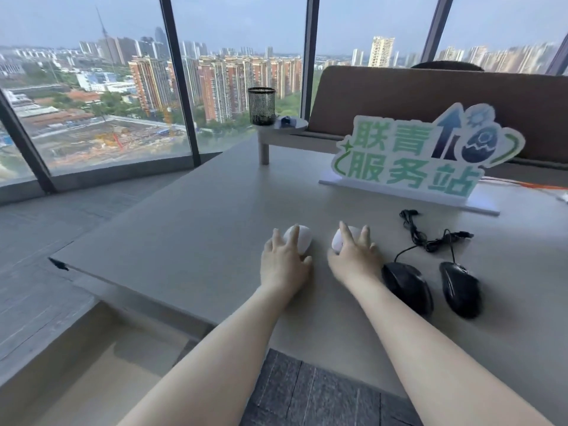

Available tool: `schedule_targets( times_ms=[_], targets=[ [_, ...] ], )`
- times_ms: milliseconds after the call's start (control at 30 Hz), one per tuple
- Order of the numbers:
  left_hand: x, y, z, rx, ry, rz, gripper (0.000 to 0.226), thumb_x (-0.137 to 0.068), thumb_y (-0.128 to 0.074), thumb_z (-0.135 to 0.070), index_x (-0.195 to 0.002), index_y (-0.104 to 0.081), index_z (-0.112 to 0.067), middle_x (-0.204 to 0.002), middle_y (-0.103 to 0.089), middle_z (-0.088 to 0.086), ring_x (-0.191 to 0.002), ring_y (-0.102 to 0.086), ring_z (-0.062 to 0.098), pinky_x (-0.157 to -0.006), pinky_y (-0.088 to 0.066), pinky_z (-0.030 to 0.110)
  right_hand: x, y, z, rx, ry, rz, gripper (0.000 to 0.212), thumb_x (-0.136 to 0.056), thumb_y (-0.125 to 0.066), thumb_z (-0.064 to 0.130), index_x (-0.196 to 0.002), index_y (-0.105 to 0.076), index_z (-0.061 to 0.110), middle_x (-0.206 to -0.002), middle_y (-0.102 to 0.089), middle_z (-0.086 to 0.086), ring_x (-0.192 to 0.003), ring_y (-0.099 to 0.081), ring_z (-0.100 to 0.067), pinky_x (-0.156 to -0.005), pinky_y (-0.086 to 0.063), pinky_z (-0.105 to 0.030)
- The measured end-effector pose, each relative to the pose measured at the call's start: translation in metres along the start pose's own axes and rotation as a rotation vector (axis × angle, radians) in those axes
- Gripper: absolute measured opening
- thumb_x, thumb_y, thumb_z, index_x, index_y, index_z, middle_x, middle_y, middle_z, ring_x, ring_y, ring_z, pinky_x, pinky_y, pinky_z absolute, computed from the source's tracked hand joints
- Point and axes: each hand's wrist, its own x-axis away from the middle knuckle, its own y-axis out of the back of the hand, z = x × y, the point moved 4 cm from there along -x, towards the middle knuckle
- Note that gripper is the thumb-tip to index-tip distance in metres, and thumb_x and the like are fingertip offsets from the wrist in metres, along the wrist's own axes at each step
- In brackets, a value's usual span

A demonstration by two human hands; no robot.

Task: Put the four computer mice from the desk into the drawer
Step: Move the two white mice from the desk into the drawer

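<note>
1. Here, my left hand (284, 262) lies over a white mouse (299, 241) on the grey desk (190, 229), fingers spread across its smooth, rounded shell and thumb at its near side; whether I grip it or merely rest on it I cannot tell.
2. My right hand (353, 259) covers a second white mouse (339, 241) just beside the first, fingers draped over the top; here too I cannot tell how firm the hold is.
3. To the right lie two black mice, apart from each other: the nearer black mouse (407, 287) sits next to my right wrist, the outer black mouse (460, 289) further right. Both are glossy, elongated ovals.
4. Their thin black cables (425, 238) tangle in a loose knot behind them.
5. The open drawer (101, 373) shows at lower left, below the desk edge, pale inside; my left forearm crosses part of it.
6. Behind: a green-and-white standing sign (415, 161), a black mesh pen cup (262, 106) on a small raised shelf (276, 133).
7. Both white mice are largely hidden under my hands, so buttons and wheels are hard to make out.
</note>
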Motion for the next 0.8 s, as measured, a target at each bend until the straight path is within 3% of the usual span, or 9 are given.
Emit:
schedule_targets(
  times_ms=[133, 233, 300, 500, 667, 800],
  targets=[
    [-0.02, -0.009, 0.0, -0.069, 0.001, -0.08, 0.056, -0.083, -0.051, -0.043, -0.138, -0.041, -0.033, -0.135, -0.052, 0.009, -0.125, -0.044, 0.033, -0.101, -0.035, 0.038, -0.018, -0.01, 0.003, 0.034, 0.006, -0.013, 0.053, -0.09, -0.046, 0.05, -0.142, -0.036, 0.039, -0.16, -0.007, -0.016, -0.134, -0.033, -0.041, -0.11, -0.03, -0.047],
    [-0.017, -0.001, 0.004, -0.039, -0.013, -0.121, 0.052, -0.083, -0.052, -0.039, -0.134, -0.046, -0.03, -0.126, -0.056, 0.011, -0.118, -0.047, 0.034, -0.094, -0.038, 0.037, -0.012, -0.008, 0.006, 0.041, 0.061, -0.145, 0.032, -0.091, -0.052, 0.038, -0.121, -0.055, 0.027, -0.137, -0.036, -0.018, -0.114, -0.044, -0.041, -0.097, -0.039, -0.044],
    [-0.008, 0.011, 0.013, 0.042, -0.003, -0.148, 0.054, -0.082, -0.055, -0.035, -0.135, -0.044, -0.027, -0.124, -0.053, 0.012, -0.116, -0.049, 0.035, -0.093, -0.041, 0.037, -0.006, -0.009, 0.009, 0.026, 0.103, -0.185, 0.024, -0.092, -0.05, 0.026, -0.114, -0.057, 0.022, -0.128, -0.042, -0.018, -0.107, -0.045, -0.041, -0.091, -0.041, -0.043],
    [0.048, 0.086, 0.084, 0.37, 0.091, -0.419, 0.055, -0.077, -0.058, -0.028, -0.131, -0.044, -0.03, -0.117, -0.05, 0.002, -0.108, -0.053, 0.025, -0.085, -0.047, 0.036, 0.057, -0.004, 0.089, -0.355, 0.38, -0.201, 0.046, -0.082, -0.058, 0.021, -0.127, -0.053, 0.024, -0.131, -0.05, -0.01, -0.111, -0.045, -0.035, -0.086, -0.039, -0.034],
    [0.117, 0.148, 0.187, 0.396, 0.287, -0.663, 0.053, -0.078, -0.057, -0.03, -0.128, -0.041, -0.03, -0.119, -0.051, 0.002, -0.107, -0.052, 0.026, -0.087, -0.047, 0.043, 0.155, -0.028, 0.186, -0.578, 0.662, -0.04, 0.048, -0.081, -0.055, 0.03, -0.129, -0.05, 0.029, -0.128, -0.057, 0.004, -0.113, -0.048, -0.019, -0.086, -0.036, -0.027],
    [0.172, 0.159, 0.279, 0.287, 0.554, -0.624, 0.054, -0.084, -0.058, -0.029, -0.134, -0.04, -0.019, -0.127, -0.052, 0.011, -0.116, -0.05, 0.03, -0.092, -0.043, 0.042, 0.211, -0.088, 0.237, -0.588, 0.757, 0.179, 0.049, -0.081, -0.056, 0.029, -0.129, -0.048, 0.028, -0.126, -0.058, 0.004, -0.112, -0.049, -0.021, -0.088, -0.042, -0.031]
  ],
)
